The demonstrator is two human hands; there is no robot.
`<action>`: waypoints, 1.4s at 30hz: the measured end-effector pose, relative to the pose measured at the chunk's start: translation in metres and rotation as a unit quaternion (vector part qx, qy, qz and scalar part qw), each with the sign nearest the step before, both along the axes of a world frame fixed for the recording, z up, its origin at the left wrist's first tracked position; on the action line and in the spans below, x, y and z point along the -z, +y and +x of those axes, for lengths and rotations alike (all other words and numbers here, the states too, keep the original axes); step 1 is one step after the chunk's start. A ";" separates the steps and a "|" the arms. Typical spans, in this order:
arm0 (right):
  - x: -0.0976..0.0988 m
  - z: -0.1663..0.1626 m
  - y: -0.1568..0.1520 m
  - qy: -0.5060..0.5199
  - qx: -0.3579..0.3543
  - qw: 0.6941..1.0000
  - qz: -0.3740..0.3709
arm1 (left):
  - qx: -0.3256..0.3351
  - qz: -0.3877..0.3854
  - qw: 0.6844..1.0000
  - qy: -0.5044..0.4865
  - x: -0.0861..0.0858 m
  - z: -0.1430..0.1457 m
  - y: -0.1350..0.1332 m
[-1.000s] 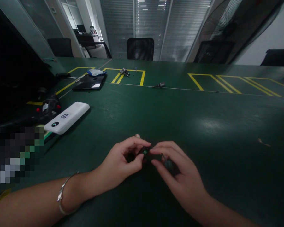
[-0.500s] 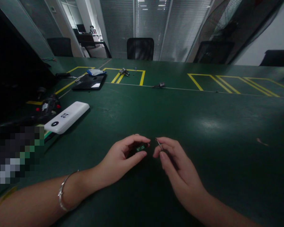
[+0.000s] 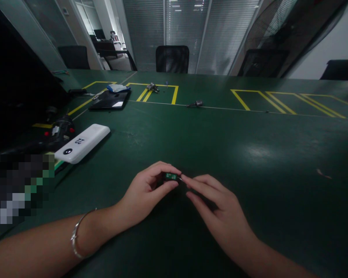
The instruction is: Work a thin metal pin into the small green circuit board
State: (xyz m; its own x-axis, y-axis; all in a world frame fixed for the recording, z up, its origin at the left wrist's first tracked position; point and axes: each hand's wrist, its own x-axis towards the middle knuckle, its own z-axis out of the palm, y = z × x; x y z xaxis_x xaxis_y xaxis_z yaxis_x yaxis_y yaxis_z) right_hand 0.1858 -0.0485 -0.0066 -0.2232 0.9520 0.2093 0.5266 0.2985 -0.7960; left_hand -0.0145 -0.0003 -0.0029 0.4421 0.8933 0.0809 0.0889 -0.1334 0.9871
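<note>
My left hand, a silvery bangle on its wrist, is closed with fingertips and thumb around a small green circuit board. The board has pale marks on its face, and a dark part of it is partly hidden behind the fingers. My right hand is close beside, its index fingertip almost at the left fingers. A thin metal piece runs between the board's right end and the right fingertips. It is too small for me to tell its kind. The right thumb sits a little apart below.
On the left lie a white power bank marked 22 and black gear with red knobs. Farther back are a black tablet with a blue-white packet, metal parts and a small motor-like part. Chairs line the far edge.
My right hand has moved left and turned, bringing the thin metal piece to the board's end. My left hand has shifted slightly left and up, with the board turned more level.
</note>
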 end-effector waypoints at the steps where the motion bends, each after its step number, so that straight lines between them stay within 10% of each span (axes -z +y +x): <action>1: 0.000 0.000 0.000 -0.006 0.001 1.000 0.001 | -0.001 0.011 1.000 0.006 -0.001 0.000 0.000; 15: 0.003 0.004 0.001 -0.073 0.020 0.996 0.041 | 0.008 0.073 0.996 0.055 -0.004 0.001 0.000; 42: -0.001 0.000 0.000 0.031 0.016 0.999 0.014 | -0.018 -0.065 0.995 -0.074 0.002 0.001 0.003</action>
State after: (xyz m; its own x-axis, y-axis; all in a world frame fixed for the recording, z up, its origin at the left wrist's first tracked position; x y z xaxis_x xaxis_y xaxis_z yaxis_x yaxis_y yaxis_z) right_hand 0.1861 -0.0484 -0.0057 -0.1778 0.9521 0.2489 0.4870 0.3050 -0.8184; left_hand -0.0132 0.0025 -0.0046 0.4020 0.9153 0.0253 -0.0560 -0.0030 0.9984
